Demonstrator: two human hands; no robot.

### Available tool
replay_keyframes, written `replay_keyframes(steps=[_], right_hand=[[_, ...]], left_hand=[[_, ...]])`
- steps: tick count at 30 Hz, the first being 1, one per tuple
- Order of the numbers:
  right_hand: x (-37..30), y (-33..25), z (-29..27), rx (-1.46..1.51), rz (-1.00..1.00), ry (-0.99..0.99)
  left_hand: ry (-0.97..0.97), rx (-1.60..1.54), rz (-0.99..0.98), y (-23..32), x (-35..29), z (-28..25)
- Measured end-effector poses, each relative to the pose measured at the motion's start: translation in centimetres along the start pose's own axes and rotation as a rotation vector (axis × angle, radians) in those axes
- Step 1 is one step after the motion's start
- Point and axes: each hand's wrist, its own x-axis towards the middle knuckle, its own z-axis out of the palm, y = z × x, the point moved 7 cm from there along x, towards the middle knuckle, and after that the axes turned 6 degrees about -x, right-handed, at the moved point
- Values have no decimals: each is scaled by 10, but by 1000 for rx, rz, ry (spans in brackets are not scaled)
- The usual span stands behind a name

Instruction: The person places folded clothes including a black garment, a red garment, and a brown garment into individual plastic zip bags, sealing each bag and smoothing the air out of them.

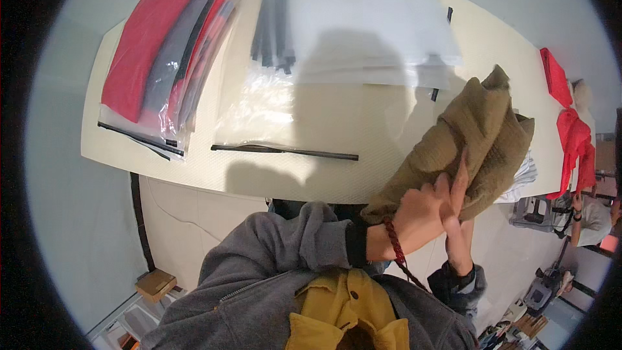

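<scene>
An olive-brown folded garment (466, 136) with a crinkled texture is bunched over the right front edge of the table. My left hand (420, 215), with a dark red braided bracelet at its wrist, grips the garment's near side, fingers bent against the cloth. Close by on the right, my right hand (459, 246) comes up from below and holds the same garment. Its fingers are partly hidden by the cloth and the left hand. Flat on the table to the left lies a clear plastic bag (259, 113) with a black zip slider strip along its near edge.
Bagged red and grey garments (152, 52) lie stacked at the table's left. A pile of clear zip bags (369, 6) fills the back. White striped cloth (518, 181) sits at the right edge. Beyond are red garments (570, 142) and another person (591, 219). A cardboard box (155, 284) stands lower left.
</scene>
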Motion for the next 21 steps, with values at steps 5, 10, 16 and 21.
replay_keyframes(steps=[5,10,16,21], right_hand=[[27,29,5,835,373,195],[22,49,12,1341,237,-522],[3,49,-30,923,533,364],[9,50,-52,911,234,564]], left_hand=[[-234,-350,103,10,-9,-5],[-346,-950,120,-20,-30,-27],[-63,-64,-92,-144,-72,-127],[-207,616,-13,-185,-87,-176]])
